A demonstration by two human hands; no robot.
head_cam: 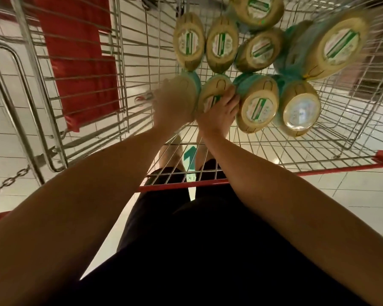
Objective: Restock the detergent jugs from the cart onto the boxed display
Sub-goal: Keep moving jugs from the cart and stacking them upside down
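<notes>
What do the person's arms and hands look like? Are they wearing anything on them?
Both arms are bare all the way up the picture: no sleeves show. The left hand and right hand have no gloves. I can see no watch, bracelet or ring, though the left hand is blurred.

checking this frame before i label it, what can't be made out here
Head view only:
- Left hand: motion-blurred; grip on the nearest jug unclear.
- Right hand: its fingers cover the second jug label.
- Jug labels: too small and blurred to read.
- Boxed display: outside the frame.
- Top jug: cut off by the upper edge.

One head-worn view looks steeply down, close over the wire cart [230, 151].
</notes>
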